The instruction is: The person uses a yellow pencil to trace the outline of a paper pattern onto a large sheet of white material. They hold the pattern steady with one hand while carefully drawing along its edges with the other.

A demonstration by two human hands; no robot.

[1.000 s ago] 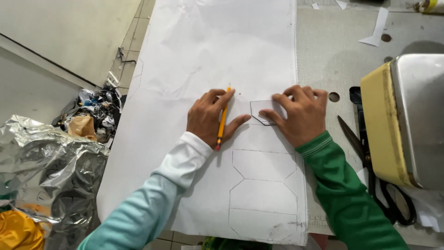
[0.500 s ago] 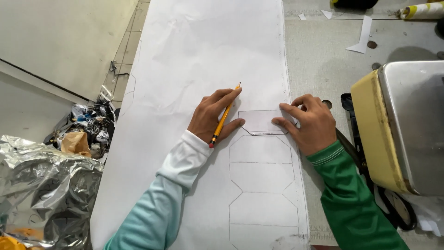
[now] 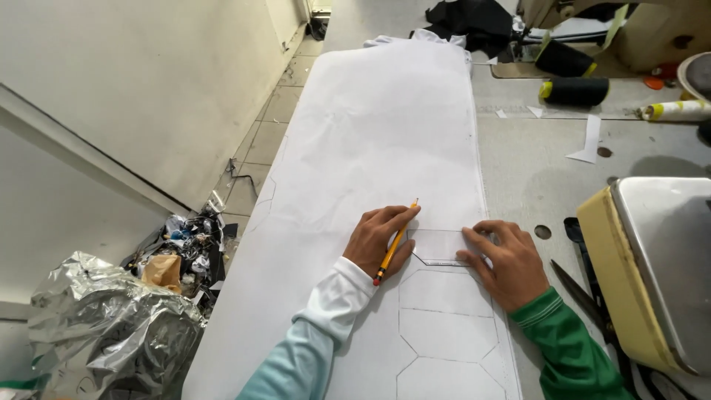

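While left hand (image 3: 379, 241) grip closes on yellow pencil (image 3: 395, 242), right hand (image 3: 507, 261) presses open-fingered on template (image 3: 438, 245).

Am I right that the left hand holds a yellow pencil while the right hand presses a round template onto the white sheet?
Not quite. In the head view the template is a flat piece with straight edges and angled corners, not round. The left hand does hold the yellow pencil, and the right hand presses the template onto the white sheet.
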